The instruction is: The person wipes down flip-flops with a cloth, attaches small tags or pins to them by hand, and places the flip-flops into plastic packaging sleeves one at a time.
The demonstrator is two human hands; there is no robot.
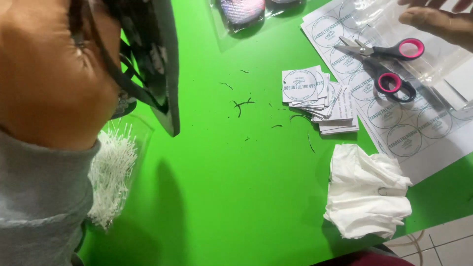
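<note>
While a black sandal (148, 54) is gripped by its strap in the left hand (54, 74), close to the camera above the green table (231, 197), the fingers' closure is mostly hidden. At the top right edge, the right hand (436, 19) is seen resting on clear plastic (433, 64), fingers loosely curled, near pink-handled scissors (389, 64). Cut square labels (318, 98) are stacked beside a crumpled white cloth (367, 192).

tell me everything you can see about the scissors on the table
The scissors have dark grey handles with pink-lined finger loops and short silver blades. They lie flat and open, blades apart and pointing left, one loop up near a hand at the top right, the other lower. They rest on a white sheet of printed round labels and partly on clear plastic film. No hand touches them.
</note>
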